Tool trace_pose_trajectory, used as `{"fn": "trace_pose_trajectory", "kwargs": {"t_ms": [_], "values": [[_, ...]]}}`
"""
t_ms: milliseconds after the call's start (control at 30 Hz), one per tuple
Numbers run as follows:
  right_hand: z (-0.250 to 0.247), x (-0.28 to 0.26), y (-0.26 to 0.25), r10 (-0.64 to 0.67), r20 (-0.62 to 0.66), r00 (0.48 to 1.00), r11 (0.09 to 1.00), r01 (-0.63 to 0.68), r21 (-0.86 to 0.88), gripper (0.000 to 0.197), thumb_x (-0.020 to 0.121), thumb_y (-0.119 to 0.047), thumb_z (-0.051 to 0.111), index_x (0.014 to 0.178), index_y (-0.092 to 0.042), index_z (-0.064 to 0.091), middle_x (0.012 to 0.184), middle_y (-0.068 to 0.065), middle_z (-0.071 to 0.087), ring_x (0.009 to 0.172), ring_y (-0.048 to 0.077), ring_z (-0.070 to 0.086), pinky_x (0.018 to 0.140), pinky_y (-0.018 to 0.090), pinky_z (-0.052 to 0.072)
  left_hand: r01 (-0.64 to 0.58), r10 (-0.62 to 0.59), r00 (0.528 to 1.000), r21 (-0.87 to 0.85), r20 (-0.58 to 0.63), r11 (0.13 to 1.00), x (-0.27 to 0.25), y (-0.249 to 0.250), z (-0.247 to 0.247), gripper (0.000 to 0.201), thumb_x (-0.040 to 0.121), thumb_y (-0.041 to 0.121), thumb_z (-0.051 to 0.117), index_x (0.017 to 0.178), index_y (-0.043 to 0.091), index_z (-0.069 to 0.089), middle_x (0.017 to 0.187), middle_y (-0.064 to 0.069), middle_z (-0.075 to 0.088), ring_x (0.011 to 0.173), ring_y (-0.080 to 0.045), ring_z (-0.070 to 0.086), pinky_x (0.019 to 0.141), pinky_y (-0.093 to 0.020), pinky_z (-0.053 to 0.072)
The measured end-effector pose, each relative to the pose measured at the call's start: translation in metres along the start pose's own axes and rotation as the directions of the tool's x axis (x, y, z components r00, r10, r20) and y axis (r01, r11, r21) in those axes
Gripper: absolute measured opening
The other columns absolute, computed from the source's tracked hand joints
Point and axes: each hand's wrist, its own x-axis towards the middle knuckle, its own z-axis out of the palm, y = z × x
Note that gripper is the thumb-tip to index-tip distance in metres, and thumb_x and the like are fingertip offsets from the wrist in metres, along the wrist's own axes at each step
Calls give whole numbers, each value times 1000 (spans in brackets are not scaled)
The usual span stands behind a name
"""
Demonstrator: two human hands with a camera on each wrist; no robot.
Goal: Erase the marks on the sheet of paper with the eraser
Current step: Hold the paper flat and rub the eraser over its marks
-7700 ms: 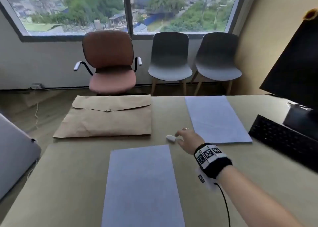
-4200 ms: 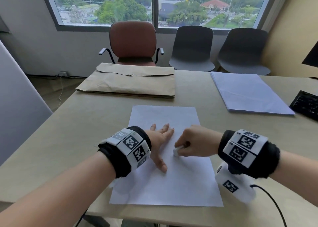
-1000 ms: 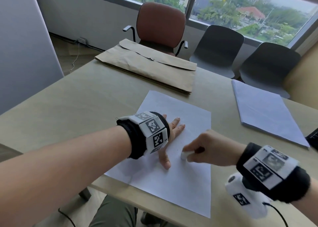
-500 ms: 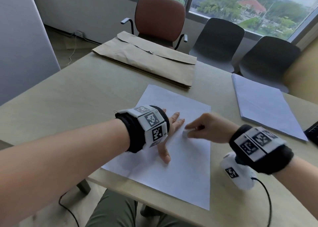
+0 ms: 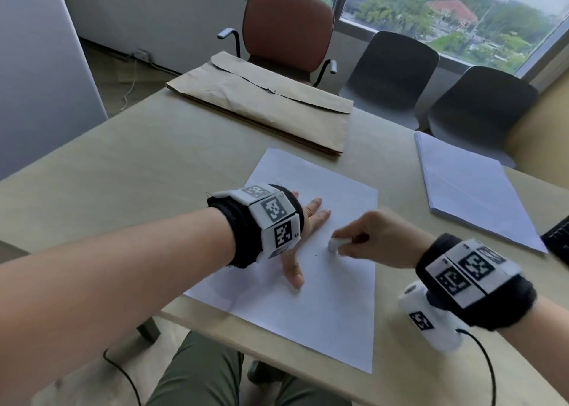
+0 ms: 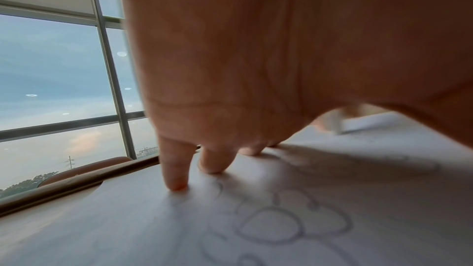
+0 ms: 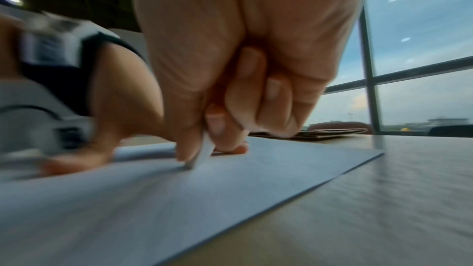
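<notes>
A white sheet of paper (image 5: 326, 310) lies on the beige table near its front edge. My left hand (image 5: 303, 220) lies flat on the sheet with straight, spread fingers (image 6: 176, 171), pressing it down. Faint pencil loops (image 6: 271, 224) show on the paper (image 6: 128, 219) under that palm. My right hand (image 5: 372, 239) pinches a small white eraser (image 5: 334, 244) between thumb and fingers, its tip touching the sheet just right of the left hand. In the right wrist view the eraser (image 7: 202, 153) stands tilted on the paper (image 7: 153, 199).
A brown paper envelope (image 5: 271, 103) lies at the far side of the table (image 5: 123, 174). A stack of white sheets (image 5: 471, 190) lies at the right, with a black keyboard corner (image 5: 557, 236) beyond. Three chairs stand behind the table, under the window.
My right hand has slid the eraser back toward me and slightly right on the sheet; half a second ago it was further up, by the left fingertips. The left hand stays pressed flat.
</notes>
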Motion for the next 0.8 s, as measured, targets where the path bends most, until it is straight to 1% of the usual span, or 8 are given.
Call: {"fn": "trace_pose_trajectory", "kwargs": {"t_ms": [100,200,300,433,500,600,667,800], "values": [[1,-14,-3,-36,188,982,998,27,53,20,81,-23,65,99,-20,73,69,3,63,61,1,40,66,21,44,2,-2,1000,0,17,1000,-1,1,-1,130,67,62,70,144,27,-29,154,6,-30,144,-34,-18,114,-56,4],[-7,4,-4,24,79,997,999,-27,33,24,82,-28,67,104,-21,72,54,-7,47,43,-1,38,49,7,33,2,-2,1000,-1,10,1000,-2,0,-1,130,68,61,71,144,26,-28,154,5,-29,144,-35,-17,114,-55,2],[-7,15,-9,6,-73,997,1000,-7,-7,20,83,-24,64,96,-13,74,48,-8,37,41,0,40,46,6,32,3,-3,1000,-17,-11,1000,-2,-2,-1,129,67,62,70,145,26,-27,155,4,-28,144,-36,-16,115,-54,2],[10,-10,-25,-121,89,989,992,124,-32,21,84,-22,61,95,-7,72,58,3,43,47,2,39,51,7,34,5,-5,1000,-3,-1,1000,-3,-1,-1,129,68,62,70,145,26,-27,154,4,-29,144,-36,-17,114,-55,4],[8,-9,-24,-99,125,987,995,101,-10,23,84,-25,62,97,-10,72,62,4,47,47,3,38,50,8,34,5,-5,1000,-12,8,1000,-2,-1,2,130,67,63,70,145,26,-28,154,5,-29,144,-36,-18,114,-55,4],[-4,9,-12,15,-80,997,999,-19,-47,21,84,-26,63,96,-12,73,65,4,54,52,4,40,51,10,33,0,0,1000,-18,-19,1000,-1,-3,3,129,67,62,70,145,26,-26,155,4,-27,144,-35,-16,115,-53,3],[-2,10,-12,-8,-133,991,995,-6,-105,19,85,-23,60,89,-10,73,63,3,51,58,10,40,53,15,29,-7,7,1000,-21,-25,1000,-1,-1,2,129,67,62,71,146,26,-25,155,4,-26,144,-35,-16,115,-52,3],[14,-16,-28,-137,68,988,985,143,-95,19,86,-21,57,92,-9,71,64,4,47,53,10,36,56,10,34,2,-1,1000,-15,7,1000,-3,-2,0,128,68,62,70,145,28,-26,154,7,-29,144,-34,-18,114,-55,4]]}}
